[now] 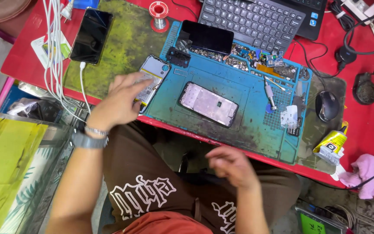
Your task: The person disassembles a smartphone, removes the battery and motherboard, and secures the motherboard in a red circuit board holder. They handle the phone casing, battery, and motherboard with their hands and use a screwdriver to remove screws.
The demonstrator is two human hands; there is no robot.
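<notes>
Under left hand (124, 99), flat opened phone (151, 82).

Left hand (122, 102) reaches forward, fingers spread; right hand (230, 167) hangs low, loosely curled.

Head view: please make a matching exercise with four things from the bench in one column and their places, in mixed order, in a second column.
Things:
1. solder spool
2. mouse
3. glue tube
4. opened phone

Places:
A. under the left hand
B. at the bench's near right edge, beside a pink cloth
C. right of the blue mat
D. at the far side, left of the keyboard

Pairs: 1-D, 2-C, 3-B, 4-A
</notes>
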